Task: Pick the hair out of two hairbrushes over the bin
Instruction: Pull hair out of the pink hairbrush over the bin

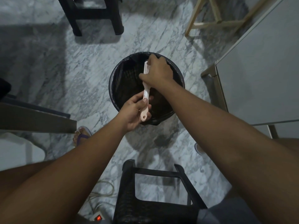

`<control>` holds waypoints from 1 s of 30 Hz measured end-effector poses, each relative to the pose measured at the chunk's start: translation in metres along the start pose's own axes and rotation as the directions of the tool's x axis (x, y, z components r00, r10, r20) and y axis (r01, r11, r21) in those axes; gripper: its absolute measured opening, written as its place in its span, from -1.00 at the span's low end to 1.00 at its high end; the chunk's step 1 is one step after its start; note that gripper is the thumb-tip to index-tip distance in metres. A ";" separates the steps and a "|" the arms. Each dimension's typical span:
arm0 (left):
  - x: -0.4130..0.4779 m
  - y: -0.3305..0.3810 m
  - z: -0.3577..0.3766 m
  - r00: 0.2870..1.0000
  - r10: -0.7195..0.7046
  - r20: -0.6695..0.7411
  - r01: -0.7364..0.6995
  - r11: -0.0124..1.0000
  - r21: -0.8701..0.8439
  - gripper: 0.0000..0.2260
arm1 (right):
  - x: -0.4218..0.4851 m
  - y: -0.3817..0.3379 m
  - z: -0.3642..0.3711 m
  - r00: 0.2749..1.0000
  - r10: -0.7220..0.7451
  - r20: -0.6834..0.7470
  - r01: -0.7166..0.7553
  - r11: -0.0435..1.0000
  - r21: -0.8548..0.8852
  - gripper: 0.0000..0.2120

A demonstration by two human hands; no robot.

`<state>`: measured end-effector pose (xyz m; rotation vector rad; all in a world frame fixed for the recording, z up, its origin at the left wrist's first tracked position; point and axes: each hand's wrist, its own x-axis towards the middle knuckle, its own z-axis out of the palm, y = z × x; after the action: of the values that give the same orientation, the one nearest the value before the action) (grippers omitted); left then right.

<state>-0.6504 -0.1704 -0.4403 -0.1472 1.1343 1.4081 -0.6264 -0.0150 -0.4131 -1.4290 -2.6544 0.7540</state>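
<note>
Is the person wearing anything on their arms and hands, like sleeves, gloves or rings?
The left arm and right arm are bare, with no sleeves in view. The left hand and right hand have no gloves, and no watch, bracelet or ring shows.

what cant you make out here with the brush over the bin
Head view only:
- Bristles of the hairbrush and any hair in them, covered by the right hand.
- Fingertips of the right hand, hidden under its own back.
- Contents of the bin, lost against the dark liner.
- No second hairbrush in view.
</note>
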 end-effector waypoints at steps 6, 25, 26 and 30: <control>-0.002 -0.005 -0.007 0.999 -0.028 0.038 0.029 0.999 -0.029 -0.69 | 0.018 0.009 -0.013 0.993 0.095 -0.063 -0.086 0.987 0.137 -0.76; 0.002 -0.005 -0.015 0.999 0.029 -0.035 -0.031 0.998 -0.056 -0.67 | 0.003 0.018 -0.006 0.956 0.140 0.257 -0.259 0.815 0.518 -0.80; 0.002 -0.004 -0.014 0.999 0.033 -0.032 -0.035 0.997 -0.066 -0.67 | 0.002 0.017 -0.008 0.957 0.128 0.260 -0.256 0.792 0.554 -0.79; 0.003 0.004 -0.007 0.999 0.051 -0.012 -0.052 0.994 -0.093 -0.67 | 0.003 0.017 -0.007 0.946 0.144 0.292 -0.314 0.641 0.700 -0.76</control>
<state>-0.6579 -0.1724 -0.4438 -0.1926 1.0875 1.5081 -0.6130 -0.0021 -0.4148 -1.4646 -1.8352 1.8357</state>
